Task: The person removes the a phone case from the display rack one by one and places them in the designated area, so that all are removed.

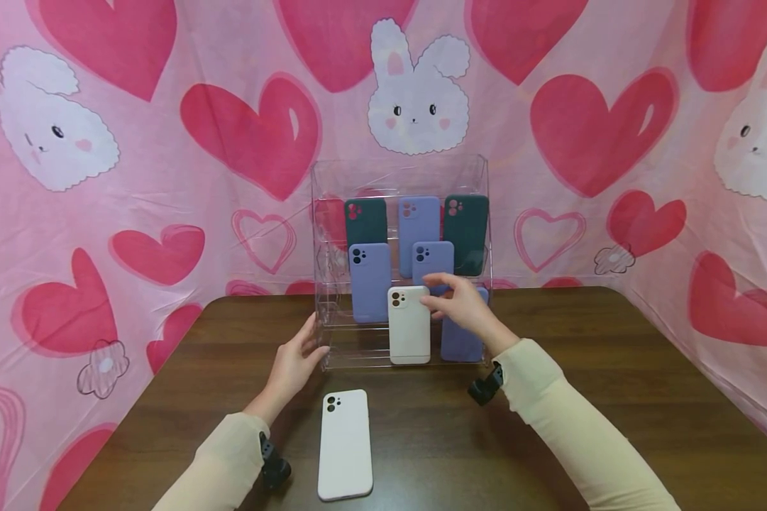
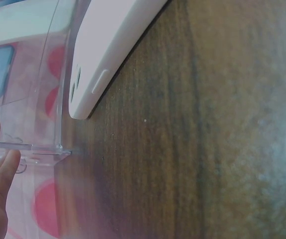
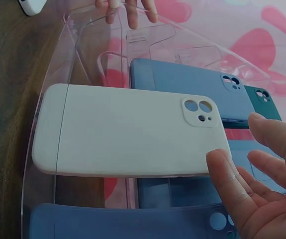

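A clear tiered rack (image 1: pixel 357 348) stands on the table with phone cases leaning in it. My left hand (image 1: pixel 294 360) grips its lower left side, the thumb at the front and the fingers along the outer wall. In the front tier leans a white phone case (image 1: pixel 409 333). My right hand (image 1: pixel 458 301) is at that case's upper right corner, its fingers spread and a fingertip (image 3: pixel 216 155) right at the edge. Beside it, partly behind my right wrist, stands a lavender phone case (image 1: pixel 461 341). Another white phone case (image 1: pixel 345 447) lies flat on the table before the rack.
The middle tier holds two lavender cases, one at the left (image 1: pixel 370 284) and one partly hidden by my right hand. Higher up stand a green case (image 1: pixel 366 221), a lavender case (image 1: pixel 419 220) and another green case (image 1: pixel 469 234). Pink heart-printed cloth (image 1: pixel 415 170) hangs behind the wooden table (image 1: pixel 421 426).
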A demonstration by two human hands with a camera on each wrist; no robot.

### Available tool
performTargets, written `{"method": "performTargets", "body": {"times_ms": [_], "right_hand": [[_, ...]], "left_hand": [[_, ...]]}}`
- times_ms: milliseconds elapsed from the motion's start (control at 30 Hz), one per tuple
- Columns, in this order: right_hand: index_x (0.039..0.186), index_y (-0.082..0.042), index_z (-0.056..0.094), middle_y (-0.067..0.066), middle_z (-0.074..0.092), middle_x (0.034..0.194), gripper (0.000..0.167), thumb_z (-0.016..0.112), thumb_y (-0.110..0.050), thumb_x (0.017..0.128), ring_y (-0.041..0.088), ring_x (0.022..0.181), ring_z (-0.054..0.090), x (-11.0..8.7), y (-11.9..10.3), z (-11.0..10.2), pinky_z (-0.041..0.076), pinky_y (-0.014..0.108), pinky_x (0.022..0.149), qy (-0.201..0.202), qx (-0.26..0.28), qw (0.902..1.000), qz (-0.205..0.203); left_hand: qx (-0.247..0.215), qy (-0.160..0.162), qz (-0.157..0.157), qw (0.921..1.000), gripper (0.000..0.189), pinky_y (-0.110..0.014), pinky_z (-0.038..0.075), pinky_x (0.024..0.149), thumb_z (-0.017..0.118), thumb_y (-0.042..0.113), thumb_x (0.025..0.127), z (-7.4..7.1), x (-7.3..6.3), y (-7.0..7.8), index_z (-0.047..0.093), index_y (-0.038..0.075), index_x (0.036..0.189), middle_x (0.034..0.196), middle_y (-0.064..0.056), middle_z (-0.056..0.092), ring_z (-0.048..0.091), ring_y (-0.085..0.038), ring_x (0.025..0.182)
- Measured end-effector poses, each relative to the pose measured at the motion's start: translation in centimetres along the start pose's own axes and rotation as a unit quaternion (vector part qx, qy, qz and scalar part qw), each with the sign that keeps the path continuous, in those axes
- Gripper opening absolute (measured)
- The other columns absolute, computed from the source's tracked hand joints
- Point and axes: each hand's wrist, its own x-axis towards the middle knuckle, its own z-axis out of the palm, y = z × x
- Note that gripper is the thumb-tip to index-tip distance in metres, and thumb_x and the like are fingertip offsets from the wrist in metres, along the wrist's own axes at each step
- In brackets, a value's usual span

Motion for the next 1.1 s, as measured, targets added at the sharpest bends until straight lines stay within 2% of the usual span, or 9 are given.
{"method": "performTargets", "body": {"times_ms": [333, 533, 700, 900, 1100], "right_hand": [[0.126, 0.001, 0.051, 0.019, 0.051, 0.125, 0.046, 0.067, -0.011, 0.085, 0.027, 0.076, 0.062, 0.1, 0.5, 0.6, 0.057, 0.035, 0.065, 0.014, 0.014, 0.9998, -0.007], [0.122, 0.003, 0.055, 0.019, 0.054, 0.119, 0.039, 0.065, -0.007, 0.085, 0.025, 0.077, 0.061, 0.0, 0.6, 1.0, 0.057, 0.034, 0.063, 0.036, 0.012, 0.9990, -0.022], [0.117, 0.004, 0.058, 0.019, 0.055, 0.115, 0.033, 0.064, -0.005, 0.086, 0.024, 0.070, 0.061, -0.2, 0.6, 1.2, 0.056, 0.038, 0.063, 0.050, -0.001, 0.9984, -0.027], [0.110, 0.005, 0.062, 0.017, 0.057, 0.102, 0.026, 0.064, -0.003, 0.085, 0.027, 0.061, 0.059, -0.6, 0.5, 1.4, 0.056, 0.043, 0.061, 0.062, -0.017, 0.9973, -0.034], [0.102, 0.002, 0.066, 0.011, 0.061, 0.092, 0.019, 0.066, -0.004, 0.084, 0.020, 0.072, 0.054, -0.6, 0.9, 1.2, 0.054, 0.034, 0.060, 0.069, -0.034, 0.9957, -0.051]], "left_hand": [[-0.001, 0.002, -0.002, 1.0000, 0.072, -0.041, 0.050, 0.081, 0.068, -0.001, 0.080, 0.1, 0.0, 0.0, 0.033, 0.006, 0.143, 0.131, -0.017, 0.049, 0.057, -0.035, 0.105], [-0.005, -0.001, -0.006, 1.0000, 0.072, -0.042, 0.050, 0.081, 0.068, -0.001, 0.081, 0.0, -0.1, 0.1, 0.032, 0.007, 0.143, 0.132, -0.017, 0.047, 0.056, -0.035, 0.106], [-0.005, -0.004, -0.010, 0.9999, 0.073, -0.041, 0.050, 0.082, 0.068, -0.001, 0.081, -0.1, -0.2, 0.1, 0.032, 0.009, 0.144, 0.133, -0.017, 0.046, 0.055, -0.035, 0.107], [-0.004, -0.003, -0.010, 0.9999, 0.073, -0.040, 0.050, 0.083, 0.068, 0.000, 0.081, -0.1, -0.2, 0.1, 0.032, 0.010, 0.144, 0.133, -0.017, 0.046, 0.055, -0.036, 0.108], [-0.005, -0.001, -0.006, 1.0000, 0.072, -0.040, 0.050, 0.082, 0.067, -0.001, 0.081, 0.0, -0.2, 0.1, 0.033, 0.009, 0.143, 0.132, -0.018, 0.047, 0.056, -0.035, 0.106]]}}
